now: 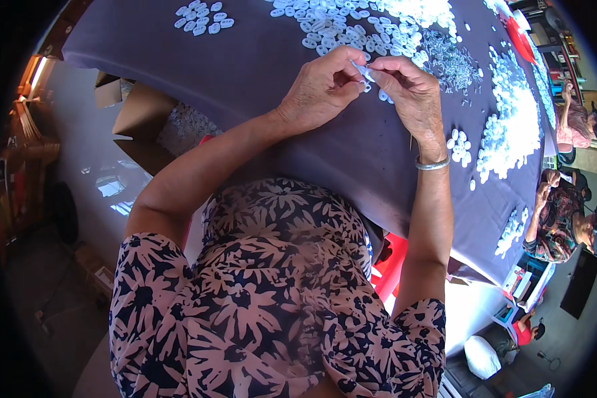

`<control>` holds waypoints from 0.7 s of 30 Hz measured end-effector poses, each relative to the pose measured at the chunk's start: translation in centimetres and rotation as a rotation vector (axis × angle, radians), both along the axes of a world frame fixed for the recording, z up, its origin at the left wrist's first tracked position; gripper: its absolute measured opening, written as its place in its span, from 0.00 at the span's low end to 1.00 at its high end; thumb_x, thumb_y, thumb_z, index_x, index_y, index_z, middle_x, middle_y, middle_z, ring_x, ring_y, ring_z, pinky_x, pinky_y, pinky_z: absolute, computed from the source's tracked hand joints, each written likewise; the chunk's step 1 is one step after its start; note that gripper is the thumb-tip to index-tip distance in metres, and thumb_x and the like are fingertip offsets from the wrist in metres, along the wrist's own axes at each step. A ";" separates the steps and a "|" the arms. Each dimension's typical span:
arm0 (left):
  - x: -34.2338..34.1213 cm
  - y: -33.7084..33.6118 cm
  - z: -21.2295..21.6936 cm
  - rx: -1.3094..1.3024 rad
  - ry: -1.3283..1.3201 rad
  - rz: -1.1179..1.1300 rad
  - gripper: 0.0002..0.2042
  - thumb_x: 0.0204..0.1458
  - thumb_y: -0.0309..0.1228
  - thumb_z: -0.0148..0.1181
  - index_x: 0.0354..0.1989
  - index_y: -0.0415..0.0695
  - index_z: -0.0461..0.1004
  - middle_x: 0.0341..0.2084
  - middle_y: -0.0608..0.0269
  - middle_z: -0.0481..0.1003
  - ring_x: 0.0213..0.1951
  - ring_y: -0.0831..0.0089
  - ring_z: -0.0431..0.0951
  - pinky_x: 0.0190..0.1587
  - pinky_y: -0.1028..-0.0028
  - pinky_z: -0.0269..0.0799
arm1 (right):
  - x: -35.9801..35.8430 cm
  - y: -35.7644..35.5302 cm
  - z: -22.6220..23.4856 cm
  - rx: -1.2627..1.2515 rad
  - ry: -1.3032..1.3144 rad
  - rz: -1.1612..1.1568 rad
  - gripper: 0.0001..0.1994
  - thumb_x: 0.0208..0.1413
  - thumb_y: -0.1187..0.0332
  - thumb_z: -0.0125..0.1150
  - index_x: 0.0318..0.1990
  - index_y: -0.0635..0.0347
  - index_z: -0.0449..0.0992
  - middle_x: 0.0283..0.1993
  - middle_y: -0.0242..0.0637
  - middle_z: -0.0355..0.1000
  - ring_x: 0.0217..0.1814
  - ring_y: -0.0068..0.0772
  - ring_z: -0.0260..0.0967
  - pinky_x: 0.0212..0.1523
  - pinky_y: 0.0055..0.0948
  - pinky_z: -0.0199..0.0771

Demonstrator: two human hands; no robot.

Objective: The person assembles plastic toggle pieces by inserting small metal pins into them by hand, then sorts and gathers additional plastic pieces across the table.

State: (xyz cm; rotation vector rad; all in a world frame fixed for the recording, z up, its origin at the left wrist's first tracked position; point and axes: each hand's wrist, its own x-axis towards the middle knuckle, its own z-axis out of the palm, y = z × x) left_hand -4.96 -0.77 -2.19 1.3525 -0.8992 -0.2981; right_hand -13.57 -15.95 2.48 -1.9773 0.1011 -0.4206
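Over the near part of the dark cloth-covered table (259, 73), my left hand (320, 93) and my right hand (412, 93) meet fingertip to fingertip. Both are closed in a pinch on a small white plastic piece (362, 70), mostly hidden by the fingers. A few white oval pieces lie just below the fingertips. Beyond my hands spreads a pile of white oval pieces with holes (351, 30). Small grey metal-looking parts (451, 63) lie heaped to its right. Beside my right wrist is a little group of white pieces (459, 147).
A large heap of whitish pieces (509, 123) covers the right side, with a red round object (521, 40) behind it. Another small cluster (203, 18) sits far left. An open cardboard box (142, 119) stands below the table's left edge. Several people are seated at right.
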 end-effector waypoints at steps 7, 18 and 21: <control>0.1 0.2 0.1 0.004 0.036 -0.045 0.15 0.51 0.19 0.57 0.47 0.41 0.66 0.28 0.68 0.73 0.32 0.84 0.73 0.38 0.81 0.70 | -0.1 0.3 0.2 -0.119 -0.035 0.021 0.05 0.51 0.78 0.63 0.36 0.62 0.78 0.33 0.25 0.74 0.33 0.12 0.66 0.33 0.13 0.67; 0.8 1.0 1.2 0.108 0.139 -0.092 0.18 0.52 0.22 0.59 0.51 0.44 0.63 0.29 0.68 0.73 0.34 0.82 0.73 0.37 0.81 0.69 | -0.5 0.3 -0.5 -0.112 -0.006 0.063 0.09 0.48 0.81 0.64 0.38 0.61 0.76 0.33 0.23 0.72 0.32 0.11 0.65 0.34 0.13 0.67; 1.3 1.3 1.9 0.135 0.342 -0.205 0.19 0.52 0.22 0.59 0.52 0.45 0.63 0.29 0.67 0.73 0.30 0.82 0.71 0.33 0.81 0.67 | -0.7 0.5 -0.3 -0.088 0.006 0.104 0.12 0.45 0.81 0.67 0.38 0.60 0.76 0.33 0.23 0.71 0.30 0.10 0.64 0.32 0.12 0.66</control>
